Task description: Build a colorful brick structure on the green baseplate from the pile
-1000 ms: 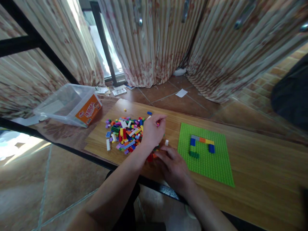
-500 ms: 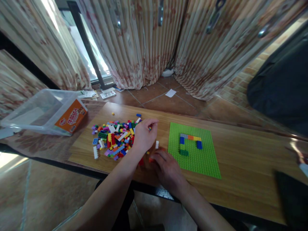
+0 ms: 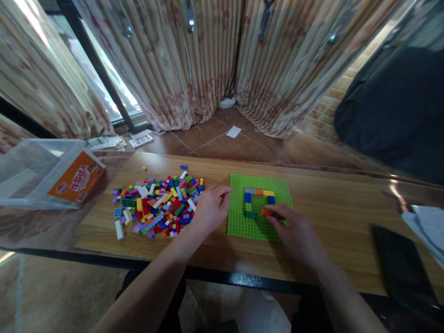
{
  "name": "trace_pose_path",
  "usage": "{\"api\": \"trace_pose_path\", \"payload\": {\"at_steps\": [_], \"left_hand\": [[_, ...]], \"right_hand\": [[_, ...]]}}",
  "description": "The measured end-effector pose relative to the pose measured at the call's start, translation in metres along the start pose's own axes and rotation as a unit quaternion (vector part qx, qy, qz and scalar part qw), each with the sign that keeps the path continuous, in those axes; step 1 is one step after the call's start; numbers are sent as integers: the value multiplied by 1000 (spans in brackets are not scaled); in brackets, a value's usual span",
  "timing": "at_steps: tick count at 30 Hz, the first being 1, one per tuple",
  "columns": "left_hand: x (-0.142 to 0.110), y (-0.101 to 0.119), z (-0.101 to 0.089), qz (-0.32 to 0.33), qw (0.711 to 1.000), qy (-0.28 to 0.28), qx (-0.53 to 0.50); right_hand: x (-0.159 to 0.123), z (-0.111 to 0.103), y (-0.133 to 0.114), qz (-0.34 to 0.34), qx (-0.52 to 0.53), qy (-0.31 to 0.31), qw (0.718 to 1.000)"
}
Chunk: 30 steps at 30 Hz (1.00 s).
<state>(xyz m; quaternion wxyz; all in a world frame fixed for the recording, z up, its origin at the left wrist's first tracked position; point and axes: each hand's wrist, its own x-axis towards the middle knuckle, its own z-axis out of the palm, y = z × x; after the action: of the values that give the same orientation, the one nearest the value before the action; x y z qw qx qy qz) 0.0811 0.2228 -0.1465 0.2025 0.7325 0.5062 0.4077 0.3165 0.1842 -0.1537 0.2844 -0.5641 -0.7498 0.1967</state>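
Note:
My right hand point(image 3: 294, 226) pinches a red-orange brick point(image 3: 266, 212) just above the green baseplate point(image 3: 237, 226), near the lower right of the brick outline there. That outline has grey, orange and yellow bricks point(image 3: 267, 193) along its far side, blue bricks point(image 3: 247, 198) down the left and right, and a green brick point(image 3: 251, 215) at its near left corner. Between the brick pile and the baseplate's left edge hovers my left hand point(image 3: 212, 208), with thumb and fingers drawn together; whatever they may hold is hidden. Beside it spreads a pile of mixed coloured bricks point(image 3: 166, 199).
A clear plastic box point(image 3: 65, 162) with an orange label stands at the table's left end. On the right lie a dark flat object point(image 3: 398, 259) and white papers point(image 3: 426, 226). Curtains point(image 3: 194, 69) hang beyond the wooden table point(image 3: 333, 212).
My right hand has moved right from beside the pile to over the baseplate with the red-orange brick. My left hand has drawn off the pile towards the baseplate. The view has turned right.

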Motion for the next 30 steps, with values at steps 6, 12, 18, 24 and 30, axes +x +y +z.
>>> {"api": "trace_pose_path", "payload": {"at_steps": [6, 12, 18, 24, 30], "left_hand": [[-9, 5, 15, 21, 998, -61, 7], [-15, 7, 22, 45, 995, -85, 22], [-18, 12, 24, 59, 993, -101, 23], [-26, 16, 30, 116, 983, -125, 69], [-34, 24, 35, 134, 967, -161, 146]], "right_hand": [[3, -1, -2, 8, 14, -39, 999], [5, 1, -6, 5, 23, -61, 998], [6, 3, -5, 6, 27, -55, 998], [6, 4, -3, -1, 33, -45, 998], [8, 4, -1, 5, 35, -57, 998]]}}
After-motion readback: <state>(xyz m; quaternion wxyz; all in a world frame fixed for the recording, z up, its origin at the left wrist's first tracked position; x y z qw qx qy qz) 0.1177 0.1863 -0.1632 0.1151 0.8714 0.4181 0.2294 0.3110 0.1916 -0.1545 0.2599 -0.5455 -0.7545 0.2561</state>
